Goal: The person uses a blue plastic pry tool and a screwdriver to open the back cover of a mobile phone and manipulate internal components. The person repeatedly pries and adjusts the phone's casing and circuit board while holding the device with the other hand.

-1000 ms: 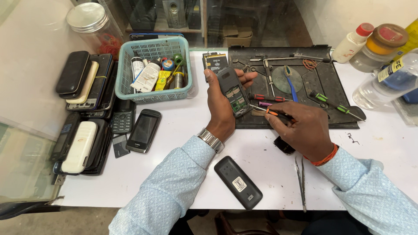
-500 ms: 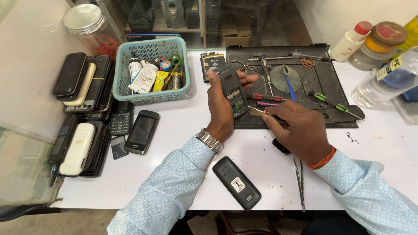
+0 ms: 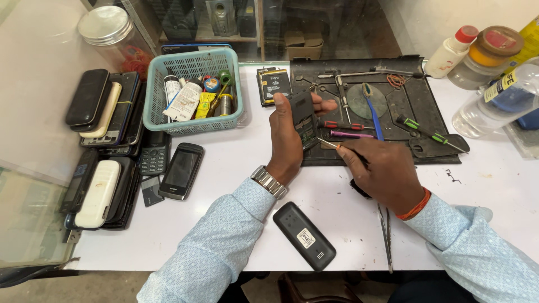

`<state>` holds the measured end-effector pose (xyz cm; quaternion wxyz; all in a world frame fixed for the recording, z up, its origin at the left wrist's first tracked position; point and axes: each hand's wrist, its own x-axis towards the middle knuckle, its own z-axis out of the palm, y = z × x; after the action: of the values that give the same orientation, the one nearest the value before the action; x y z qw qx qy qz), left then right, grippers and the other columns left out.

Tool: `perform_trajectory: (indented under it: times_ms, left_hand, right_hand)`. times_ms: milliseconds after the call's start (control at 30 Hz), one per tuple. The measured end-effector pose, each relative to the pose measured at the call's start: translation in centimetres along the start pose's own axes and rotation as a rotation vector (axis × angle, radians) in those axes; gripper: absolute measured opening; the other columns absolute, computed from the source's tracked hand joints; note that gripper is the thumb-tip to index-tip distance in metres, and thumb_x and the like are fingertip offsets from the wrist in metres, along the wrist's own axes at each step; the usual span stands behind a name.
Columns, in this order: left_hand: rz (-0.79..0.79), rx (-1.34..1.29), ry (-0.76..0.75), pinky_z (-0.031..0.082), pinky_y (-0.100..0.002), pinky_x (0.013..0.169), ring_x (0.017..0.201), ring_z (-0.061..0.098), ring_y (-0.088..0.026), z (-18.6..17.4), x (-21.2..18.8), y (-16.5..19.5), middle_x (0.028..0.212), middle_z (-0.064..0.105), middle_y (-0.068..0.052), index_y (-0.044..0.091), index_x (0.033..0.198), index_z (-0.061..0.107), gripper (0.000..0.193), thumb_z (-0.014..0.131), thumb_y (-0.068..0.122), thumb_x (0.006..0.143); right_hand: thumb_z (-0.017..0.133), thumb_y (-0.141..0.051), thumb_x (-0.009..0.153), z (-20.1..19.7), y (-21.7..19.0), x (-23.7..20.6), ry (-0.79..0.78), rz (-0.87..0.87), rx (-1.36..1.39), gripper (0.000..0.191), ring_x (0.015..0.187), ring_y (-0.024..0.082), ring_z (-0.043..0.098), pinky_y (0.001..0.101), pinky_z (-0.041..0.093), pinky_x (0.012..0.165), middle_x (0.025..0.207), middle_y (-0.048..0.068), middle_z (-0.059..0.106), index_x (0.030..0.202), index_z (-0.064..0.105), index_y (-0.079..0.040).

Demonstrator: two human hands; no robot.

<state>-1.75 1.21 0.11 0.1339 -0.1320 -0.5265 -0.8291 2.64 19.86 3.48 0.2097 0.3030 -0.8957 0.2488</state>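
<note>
Steadily, my left hand (image 3: 287, 140) grips an opened phone (image 3: 304, 116) above the black mat (image 3: 438, 101). My right hand (image 3: 382, 171) pinches a thin tool (image 3: 331, 144) — its tip touching the phone — beside a blue basket (image 3: 191, 92).

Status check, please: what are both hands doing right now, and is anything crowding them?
Left hand grips opened phone, upright. Right hand pinches thin tool, tip at phone. Screwdrivers lie close on black mat; phone back cover beside left forearm.

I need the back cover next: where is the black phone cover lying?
The black phone cover lies on the white table's near edge, between the forearms, below the left hand.
</note>
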Motion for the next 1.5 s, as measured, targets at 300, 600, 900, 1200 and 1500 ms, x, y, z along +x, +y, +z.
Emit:
perform_trajectory:
  times_ms: [300, 600, 900, 1200, 1500]
  left_hand:
    - [0.008, 0.006, -0.005, 0.064, -0.038, 0.091, 0.099, 0.075, -0.028, 0.0, -0.1, -0.2, 0.104, 0.076, -0.024, -0.005, 0.111, 0.063, 0.087, 0.020, 0.070, 0.104]
    - [0.005, -0.033, -0.021, 0.066, -0.037, 0.085, 0.096, 0.076, -0.026, -0.1, -0.1, -0.2, 0.103, 0.075, -0.023, -0.004, 0.113, 0.061, 0.084, 0.022, 0.070, 0.104]
    - [0.002, -0.043, -0.019, 0.065, -0.037, 0.082, 0.093, 0.075, -0.027, -0.1, -0.2, 0.0, 0.102, 0.075, -0.023, -0.005, 0.114, 0.061, 0.085, 0.023, 0.070, 0.103]
    - [0.020, -0.028, -0.011, 0.066, -0.037, 0.087, 0.097, 0.076, -0.027, -0.1, -0.1, -0.2, 0.101, 0.075, -0.023, -0.005, 0.114, 0.060, 0.086, 0.023, 0.071, 0.103]
    - [0.008, -0.046, -0.021, 0.067, -0.038, 0.084, 0.096, 0.076, -0.028, -0.1, -0.1, -0.2, 0.101, 0.075, -0.023, -0.005, 0.114, 0.059, 0.084, 0.023, 0.071, 0.102]
  right_hand:
    - [0.076, -0.020, 0.086, 0.2, -0.3, -0.3, -0.010, 0.022, 0.064, 0.022, 0.054, 0.025, 0.065, 0.0354, 0.051, 0.051, 0.078, 0.012, 0.069, 0.097, 0.070, -0.002]
    - [0.073, -0.017, 0.096, 0.6, -0.3, -0.2, -0.092, 0.095, -0.062, 0.018, 0.053, 0.028, 0.066, 0.0387, 0.049, 0.051, 0.072, 0.013, 0.072, 0.110, 0.074, -0.006]
    - [0.071, -0.017, 0.098, 0.8, -0.2, -0.3, -0.014, 0.022, 0.045, 0.014, 0.057, 0.025, 0.066, 0.0356, 0.051, 0.052, 0.078, 0.013, 0.072, 0.103, 0.074, -0.004]
    - [0.072, -0.016, 0.088, 0.8, -0.6, -0.5, -0.008, 0.078, 0.117, 0.021, 0.057, 0.023, 0.068, 0.0342, 0.052, 0.053, 0.079, 0.013, 0.072, 0.100, 0.067, 0.000]
    - [0.066, -0.013, 0.099, 1.2, -0.4, -0.3, -0.115, 0.200, 0.190, 0.018, 0.057, 0.020, 0.071, 0.0325, 0.053, 0.053, 0.068, 0.010, 0.072, 0.114, 0.070, -0.004]
